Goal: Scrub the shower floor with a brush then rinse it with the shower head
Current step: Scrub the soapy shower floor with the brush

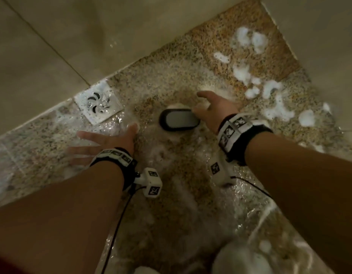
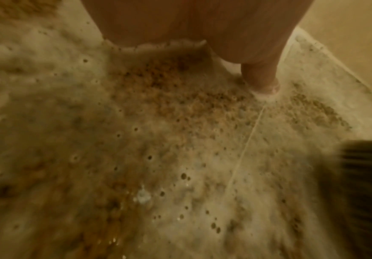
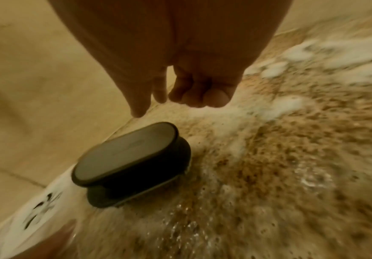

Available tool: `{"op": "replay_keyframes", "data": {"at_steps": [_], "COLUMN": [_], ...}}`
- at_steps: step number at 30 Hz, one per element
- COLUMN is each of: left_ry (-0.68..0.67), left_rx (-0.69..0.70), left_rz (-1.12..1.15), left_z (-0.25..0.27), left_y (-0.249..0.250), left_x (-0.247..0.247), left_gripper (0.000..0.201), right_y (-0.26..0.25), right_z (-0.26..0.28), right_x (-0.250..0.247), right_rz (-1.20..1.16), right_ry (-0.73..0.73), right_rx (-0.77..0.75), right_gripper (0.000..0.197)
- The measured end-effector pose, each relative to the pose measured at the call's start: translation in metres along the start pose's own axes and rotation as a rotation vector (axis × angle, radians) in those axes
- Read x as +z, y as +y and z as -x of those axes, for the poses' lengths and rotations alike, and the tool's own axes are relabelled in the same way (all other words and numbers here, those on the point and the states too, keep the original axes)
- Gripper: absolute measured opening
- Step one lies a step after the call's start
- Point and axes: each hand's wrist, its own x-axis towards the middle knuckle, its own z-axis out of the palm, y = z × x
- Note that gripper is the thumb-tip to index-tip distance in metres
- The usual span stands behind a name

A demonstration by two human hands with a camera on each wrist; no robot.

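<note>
**Brush released on wet floor; both hands empty**

Head view: The brush (image 1: 178, 119) stands bristles-down on the speckled shower floor (image 1: 171, 194), between the two hands. The right hand (image 1: 214, 109) is just beside its right end, fingers loose, holding nothing. The left hand (image 1: 104, 141) lies flat and spread on the wet floor near the drain (image 1: 99, 103). Foam patches (image 1: 250, 72) sit unscrubbed to the right. No shower head is in view.

Left wrist view: A straight fingertip (image 2: 262, 82) presses into sudsy water; palm empty. The dark blur at the right edge is probably the brush's bristles.

Right wrist view: The fingers (image 3: 193, 91) hang slack above the brush (image 3: 129, 163), clear of its grey top.

Assessment: scrubbing appears unfinished. Recommended: retake the brush by its top grip, press evenly, work the foam patches in overlapping strokes toward the drain, keeping the left hand braced.
</note>
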Motion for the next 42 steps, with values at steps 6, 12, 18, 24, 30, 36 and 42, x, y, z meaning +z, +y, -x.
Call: {"op": "replay_keyframes", "data": {"at_steps": [6,12,18,24,30,36,42], "left_ry": [0.031,0.135,0.139,0.152,0.109,0.117,0.143], "left_rx": [-0.012,0.006,0.006,-0.001,0.061,0.245,0.374], "left_rz": [-0.039,-0.069,-0.053,-0.082,-0.151,-0.080,-0.142], "left_z": [-0.007,-0.014,-0.014,-0.019,-0.007,0.051,0.125], "left_y": [0.002,-0.002,-0.003,-0.004,-0.010,-0.014,-0.022], "left_x": [0.005,0.013,0.021,0.019,0.002,-0.057,-0.111], "left_gripper": [0.154,0.153,0.152,0.156,0.143,0.103,0.098], "right_y": [-0.019,-0.043,-0.027,0.009,0.005,-0.006,-0.034], "right_z": [-0.009,-0.003,-0.014,-0.038,-0.041,-0.022,-0.030], "right_x": [0.031,0.053,0.059,0.013,0.005,0.011,0.009], "right_rz": [0.418,0.543,0.520,0.118,0.055,-0.069,0.469], "right_ry": [-0.056,-0.082,-0.184,0.022,-0.094,-0.120,-0.210], "right_rx": [-0.416,-0.624,-0.457,0.004,0.015,0.124,-0.005], "right_gripper": [0.080,0.083,0.063,0.066,0.066,0.064,0.061]}}
